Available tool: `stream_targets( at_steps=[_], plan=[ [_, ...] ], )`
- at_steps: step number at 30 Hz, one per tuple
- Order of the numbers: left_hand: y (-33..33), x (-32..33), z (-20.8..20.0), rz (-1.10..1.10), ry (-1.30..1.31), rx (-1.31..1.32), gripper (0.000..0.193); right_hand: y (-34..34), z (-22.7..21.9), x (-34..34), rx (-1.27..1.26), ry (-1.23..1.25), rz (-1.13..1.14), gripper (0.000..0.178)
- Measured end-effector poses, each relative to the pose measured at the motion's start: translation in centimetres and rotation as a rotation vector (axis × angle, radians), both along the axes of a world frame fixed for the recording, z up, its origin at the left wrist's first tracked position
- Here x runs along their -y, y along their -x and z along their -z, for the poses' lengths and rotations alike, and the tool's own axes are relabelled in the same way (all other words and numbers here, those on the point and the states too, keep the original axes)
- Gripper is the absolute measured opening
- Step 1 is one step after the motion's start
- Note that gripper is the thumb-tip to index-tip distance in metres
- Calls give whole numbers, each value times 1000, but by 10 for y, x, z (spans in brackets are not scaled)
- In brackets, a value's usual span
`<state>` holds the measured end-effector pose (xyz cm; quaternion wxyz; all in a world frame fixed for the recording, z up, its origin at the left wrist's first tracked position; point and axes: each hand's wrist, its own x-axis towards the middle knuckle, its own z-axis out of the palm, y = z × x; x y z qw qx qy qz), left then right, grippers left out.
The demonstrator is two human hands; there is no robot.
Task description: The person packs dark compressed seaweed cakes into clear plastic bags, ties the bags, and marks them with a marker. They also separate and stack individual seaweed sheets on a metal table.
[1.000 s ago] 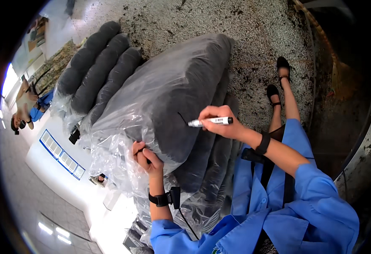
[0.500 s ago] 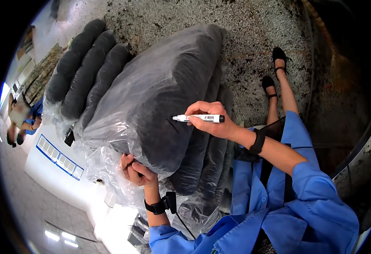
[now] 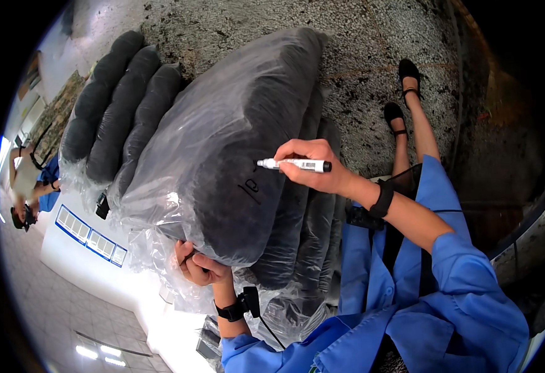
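A large clear plastic bag point(image 3: 226, 118) packed with dark grey, soft-looking contents lies on top of similar bags. My right hand point(image 3: 333, 179) pinches a white marker pen point(image 3: 303, 165) with a black end, its tip at the bag's near face. Black handwritten marks show on the plastic beside the tip. My left hand point(image 3: 201, 268) is closed on the bag's gathered plastic at its lower left corner. Something small and dark shows between those fingers, too hidden to name.
More filled bags point(image 3: 297, 230) are stacked beneath. Several long dark bundles in clear plastic point(image 3: 120, 109) lie at the upper left. Another person point(image 3: 33, 180) is at the far left, near a white wall with blue-framed panels point(image 3: 90, 236). Speckled floor point(image 3: 362, 62) stretches beyond the stack.
My right hand has moved slightly up with the marker, and more black marks have appeared on the bag. My left hand keeps its hold on the plastic.
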<state>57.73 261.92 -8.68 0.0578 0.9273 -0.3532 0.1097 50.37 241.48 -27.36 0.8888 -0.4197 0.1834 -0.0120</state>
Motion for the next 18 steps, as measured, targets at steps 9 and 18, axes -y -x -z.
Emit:
stream_targets(
  at_steps=[9, 18],
  plan=[
    [-1, 4, 0, -7, -45, 31, 19, 13, 8, -9, 0, 19, 16, 8],
    [1, 3, 2, -3, -6, 29, 19, 24, 2, -11, 66, 71, 17, 8]
  ],
)
